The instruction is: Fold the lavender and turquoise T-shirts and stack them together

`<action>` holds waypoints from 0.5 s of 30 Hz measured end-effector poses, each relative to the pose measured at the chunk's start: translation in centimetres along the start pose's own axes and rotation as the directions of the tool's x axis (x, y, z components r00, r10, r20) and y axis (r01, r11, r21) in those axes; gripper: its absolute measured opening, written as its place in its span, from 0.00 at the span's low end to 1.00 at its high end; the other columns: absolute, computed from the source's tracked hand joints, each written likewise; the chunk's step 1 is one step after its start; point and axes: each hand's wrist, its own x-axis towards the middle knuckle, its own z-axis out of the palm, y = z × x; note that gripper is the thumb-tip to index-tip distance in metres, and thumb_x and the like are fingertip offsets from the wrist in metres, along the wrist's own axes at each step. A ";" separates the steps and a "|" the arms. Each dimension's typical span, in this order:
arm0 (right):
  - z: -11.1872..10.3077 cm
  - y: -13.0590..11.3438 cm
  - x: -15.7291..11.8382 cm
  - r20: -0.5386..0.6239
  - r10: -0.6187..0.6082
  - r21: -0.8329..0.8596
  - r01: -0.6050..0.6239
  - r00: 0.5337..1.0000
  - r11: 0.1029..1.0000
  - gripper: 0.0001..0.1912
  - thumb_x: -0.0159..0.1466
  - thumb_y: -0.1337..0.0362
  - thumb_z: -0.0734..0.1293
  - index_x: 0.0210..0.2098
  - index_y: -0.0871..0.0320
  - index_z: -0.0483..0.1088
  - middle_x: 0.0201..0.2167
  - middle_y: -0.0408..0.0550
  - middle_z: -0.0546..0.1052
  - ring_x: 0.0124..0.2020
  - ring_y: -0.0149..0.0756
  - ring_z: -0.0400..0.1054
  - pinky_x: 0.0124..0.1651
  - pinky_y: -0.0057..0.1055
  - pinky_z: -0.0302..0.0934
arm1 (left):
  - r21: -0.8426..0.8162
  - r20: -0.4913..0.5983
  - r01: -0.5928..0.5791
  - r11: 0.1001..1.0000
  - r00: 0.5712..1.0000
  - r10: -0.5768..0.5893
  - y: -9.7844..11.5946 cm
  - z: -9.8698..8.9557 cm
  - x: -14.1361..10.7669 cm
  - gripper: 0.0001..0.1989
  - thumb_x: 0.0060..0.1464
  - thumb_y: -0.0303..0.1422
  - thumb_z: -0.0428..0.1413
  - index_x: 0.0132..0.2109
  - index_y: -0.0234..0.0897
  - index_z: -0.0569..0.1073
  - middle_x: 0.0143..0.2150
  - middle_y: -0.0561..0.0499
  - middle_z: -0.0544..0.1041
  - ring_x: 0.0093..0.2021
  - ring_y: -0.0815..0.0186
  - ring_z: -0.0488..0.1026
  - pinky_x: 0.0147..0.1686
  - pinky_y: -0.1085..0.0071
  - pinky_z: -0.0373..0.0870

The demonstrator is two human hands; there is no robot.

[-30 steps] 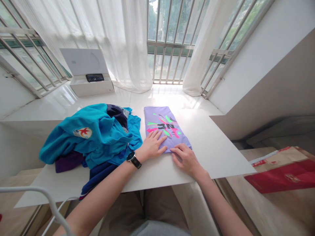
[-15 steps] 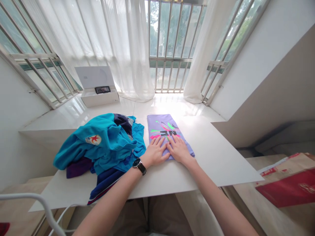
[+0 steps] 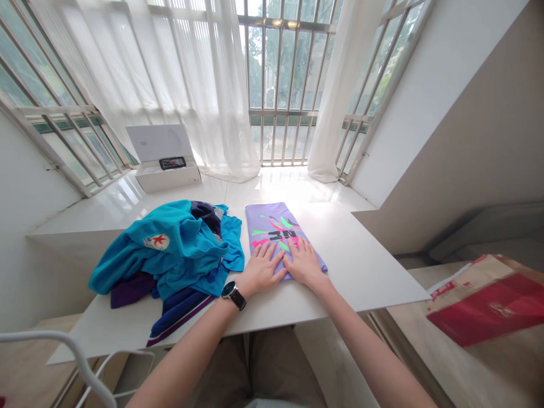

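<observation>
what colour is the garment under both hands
Light purple garment, printed pink, green and black; seen best in head view.

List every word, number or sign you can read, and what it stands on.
Purple folded garment: black letters, one resembling "N"; the rest unclear.
Turquoise garment: round badge, lettering too small.
Paper bag: markings too blurred.
White box: marks too small.
Watch, dark device: displays too small.

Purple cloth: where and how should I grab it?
The purple cloth lies flat and folded on the table, so probably scoop under its left edge and right edge, from those sides; support underneath should keep it folded.
</observation>
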 end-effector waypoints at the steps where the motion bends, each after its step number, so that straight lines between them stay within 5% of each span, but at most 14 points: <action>1: -0.3 0.2 -0.2 0.036 -0.002 -0.003 0.002 0.999 1.000 0.36 0.70 0.50 0.58 0.72 0.60 0.53 0.72 0.63 0.55 0.73 0.58 0.45 0.71 0.51 0.41 | 0.004 0.013 0.004 1.000 1.000 -0.004 0.5 0.0 -0.2 0.30 0.69 0.50 0.44 0.70 0.41 0.61 0.73 0.38 0.57 0.73 0.43 0.50 0.68 0.45 0.49; 5: -1.9 1.1 -0.6 0.164 0.010 0.023 -0.014 0.986 1.000 0.38 0.69 0.50 0.58 0.73 0.61 0.50 0.74 0.62 0.52 0.74 0.55 0.44 0.72 0.47 0.41 | 0.028 0.051 0.015 1.000 0.999 -0.016 2.2 -0.6 -0.8 0.31 0.69 0.50 0.43 0.71 0.38 0.59 0.72 0.34 0.56 0.72 0.38 0.51 0.65 0.42 0.52; 8: -2.5 1.4 -1.1 0.139 0.075 0.031 -0.080 0.987 0.996 0.37 0.70 0.51 0.58 0.72 0.62 0.50 0.74 0.62 0.50 0.74 0.54 0.42 0.71 0.46 0.42 | 0.042 0.079 -0.019 0.999 0.997 0.016 2.4 -2.3 0.3 0.27 0.69 0.47 0.43 0.67 0.39 0.66 0.66 0.35 0.66 0.65 0.39 0.63 0.60 0.44 0.61; 12: -2.0 0.9 -2.5 0.094 0.098 -0.012 -0.097 0.991 0.995 0.38 0.71 0.47 0.55 0.72 0.65 0.52 0.74 0.65 0.51 0.74 0.58 0.43 0.71 0.50 0.42 | 0.023 0.140 0.012 1.000 0.990 -0.016 -0.1 -3.9 4.0 0.19 0.69 0.36 0.44 0.58 0.38 0.72 0.51 0.41 0.77 0.50 0.52 0.75 0.52 0.55 0.69; 15: -1.2 0.5 -3.2 0.053 0.082 -0.067 -0.079 0.995 0.995 0.39 0.71 0.47 0.55 0.72 0.66 0.52 0.73 0.67 0.52 0.73 0.60 0.44 0.71 0.52 0.42 | 0.052 0.038 0.092 0.994 0.995 -0.094 -3.1 -2.9 6.4 0.21 0.69 0.40 0.44 0.60 0.37 0.71 0.59 0.38 0.73 0.61 0.49 0.68 0.60 0.51 0.62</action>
